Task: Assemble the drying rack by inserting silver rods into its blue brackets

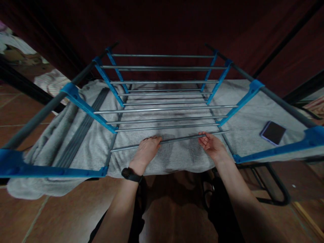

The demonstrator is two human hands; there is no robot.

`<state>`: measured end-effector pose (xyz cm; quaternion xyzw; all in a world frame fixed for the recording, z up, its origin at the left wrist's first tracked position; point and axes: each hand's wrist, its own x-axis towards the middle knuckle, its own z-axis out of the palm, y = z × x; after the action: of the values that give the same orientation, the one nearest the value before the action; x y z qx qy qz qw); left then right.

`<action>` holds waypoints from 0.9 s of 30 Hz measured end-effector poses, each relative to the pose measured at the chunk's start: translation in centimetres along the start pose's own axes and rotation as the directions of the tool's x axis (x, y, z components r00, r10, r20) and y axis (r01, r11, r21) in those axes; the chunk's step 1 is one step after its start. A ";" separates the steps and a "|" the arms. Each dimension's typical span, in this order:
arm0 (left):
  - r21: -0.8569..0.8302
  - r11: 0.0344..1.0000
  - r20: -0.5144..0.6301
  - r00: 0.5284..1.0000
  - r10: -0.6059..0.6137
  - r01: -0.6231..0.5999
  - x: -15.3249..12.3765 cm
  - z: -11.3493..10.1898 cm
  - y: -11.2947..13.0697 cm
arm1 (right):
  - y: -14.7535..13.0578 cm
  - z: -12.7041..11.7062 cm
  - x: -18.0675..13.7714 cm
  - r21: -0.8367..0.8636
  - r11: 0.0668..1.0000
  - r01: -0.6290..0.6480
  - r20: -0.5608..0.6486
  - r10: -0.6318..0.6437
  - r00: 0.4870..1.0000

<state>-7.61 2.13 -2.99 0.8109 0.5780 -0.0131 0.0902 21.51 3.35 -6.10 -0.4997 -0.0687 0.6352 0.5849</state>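
A loose grey metal tube point(179, 138) lies crosswise at the near side of a half-built rack. My left hand point(149, 148), with a black band on its wrist, is closed over the tube left of its middle. My right hand point(211, 145) pinches it near the right end, palm turned up. Its right end crosses the right lower rail, and the left end reaches the left lower rail. The rack's blue plastic bracket point(89, 111) on the left faces a matching right bracket point(231, 109), with several thin crossbars joining them. Nearest me, a left bracket point(55, 171) and a right bracket point(275, 153) flank the tube.
Under the rack spreads a grey blanket point(238, 101). Several spare tubes point(86, 125) lie bundled on it at left. A phone point(273, 132) rests on the blanket at right. Behind hangs a dark red curtain point(162, 27). A black metal frame point(275, 182) stands below right.
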 end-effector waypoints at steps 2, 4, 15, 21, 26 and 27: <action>-0.008 1.000 0.003 1.000 0.007 -0.007 0.0 0.1 0.0 | 0.1 0.0 0.0 -0.013 1.000 -0.001 0.008 0.001 1.000; -0.022 1.000 0.008 1.000 0.012 -0.012 -0.1 0.1 0.0 | 0.2 0.0 0.1 -0.020 1.000 0.000 0.009 0.000 1.000; -0.022 1.000 0.029 1.000 0.010 -0.010 0.1 0.4 0.0 | 0.3 0.2 0.0 -0.027 1.000 -0.009 0.009 0.009 1.000; -0.011 1.000 0.030 1.000 0.006 -0.005 0.0 0.5 0.1 | 0.3 0.3 -0.1 -0.031 0.999 -0.023 0.002 0.023 1.000; 0.023 0.999 0.002 1.000 0.027 -0.027 0.0 0.5 0.2 | 0.6 0.5 -0.2 -0.024 0.999 -0.034 0.002 0.034 0.999; 0.030 0.999 0.000 1.000 0.031 -0.031 0.0 0.4 0.2 | 0.6 0.5 -0.2 -0.028 0.999 -0.032 0.005 0.033 0.999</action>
<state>-7.36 2.00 -3.39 0.8211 0.5651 -0.0200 0.0780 20.70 3.20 -6.18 -0.5072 -0.0708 0.6449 0.5674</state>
